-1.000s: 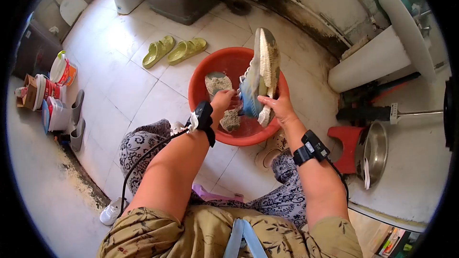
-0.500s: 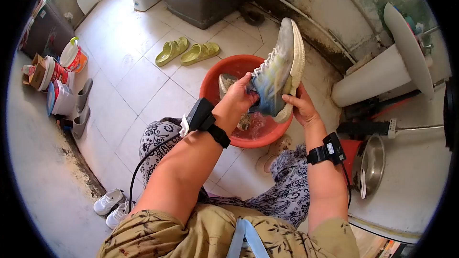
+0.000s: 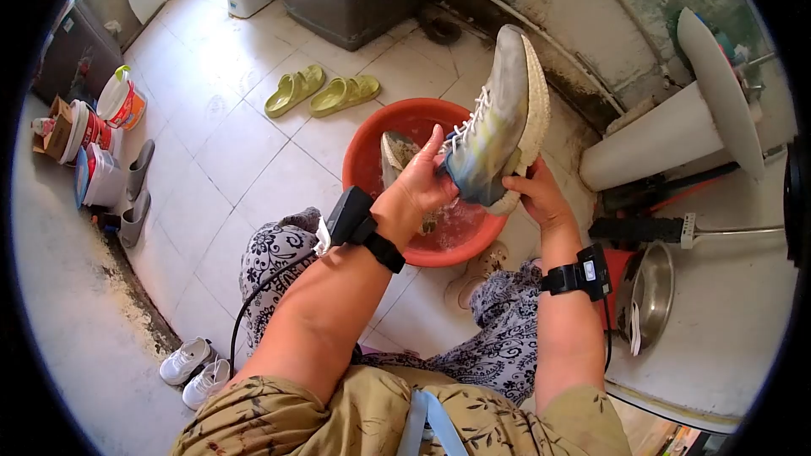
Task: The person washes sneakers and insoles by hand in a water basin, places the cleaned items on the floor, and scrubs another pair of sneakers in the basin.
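Note:
A grey-blue sneaker (image 3: 498, 122) with white laces and a cream sole is held toe-up over a red basin (image 3: 359, 131). My left hand (image 3: 422, 173) grips it at the ankle opening, thumb raised and fingers partly hidden inside the collar. At the heel, my right hand (image 3: 538, 192) is closed round the sole, its thumb on the near side. Below, a second sneaker (image 3: 392, 156) lies in the basin, partly covered by my left hand and wrist. Foamy water (image 3: 460, 224) shows around it.
Green slippers (image 3: 342, 95) lie beyond the basin, and grey slippers (image 3: 135, 219) lie near buckets (image 3: 122, 101) at left. White shoes (image 3: 207, 382) stand at lower left. A metal bowl (image 3: 655, 295) and a washbasin pedestal (image 3: 659, 139) are at right.
The sneaker in my hands has turned slightly, showing more of its sole. My left hand's thumb has lifted and straightened. The whole view has shifted a little.

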A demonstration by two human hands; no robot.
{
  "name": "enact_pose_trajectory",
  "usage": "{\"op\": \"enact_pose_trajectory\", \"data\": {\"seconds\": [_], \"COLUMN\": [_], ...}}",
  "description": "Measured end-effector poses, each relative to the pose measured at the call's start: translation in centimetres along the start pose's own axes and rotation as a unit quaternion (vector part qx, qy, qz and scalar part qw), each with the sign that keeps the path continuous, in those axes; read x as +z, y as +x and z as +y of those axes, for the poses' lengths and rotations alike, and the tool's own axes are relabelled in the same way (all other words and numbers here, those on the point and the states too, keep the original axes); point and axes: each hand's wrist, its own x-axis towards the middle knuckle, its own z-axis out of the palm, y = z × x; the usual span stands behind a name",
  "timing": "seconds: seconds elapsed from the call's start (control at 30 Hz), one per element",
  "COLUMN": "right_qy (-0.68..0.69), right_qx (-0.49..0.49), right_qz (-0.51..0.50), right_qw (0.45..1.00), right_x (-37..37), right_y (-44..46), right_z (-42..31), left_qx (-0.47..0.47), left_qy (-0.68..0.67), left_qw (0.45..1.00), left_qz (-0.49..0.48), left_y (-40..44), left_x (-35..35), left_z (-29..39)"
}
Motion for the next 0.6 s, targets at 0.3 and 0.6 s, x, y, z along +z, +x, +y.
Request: {"op": "enact_pose_trajectory", "data": {"seconds": [0.3, 0.6], "right_qy": [-0.094, -0.318], "right_qx": [-0.028, -0.046], "right_qz": [0.024, 0.013], "right_qw": [0.995, 0.947], "right_x": [-1.6, -0.4], "right_y": [0.7, 0.0], "right_z": [1.8, 0.7], "left_qx": [0.150, 0.000], "left_qy": [0.041, 0.022], "left_qw": [0.981, 0.997], "left_qz": [0.116, 0.070], "left_y": [0.9, -0.7], "left_x": [-0.4, 1.6], "left_z": [0.7, 1.3]}}
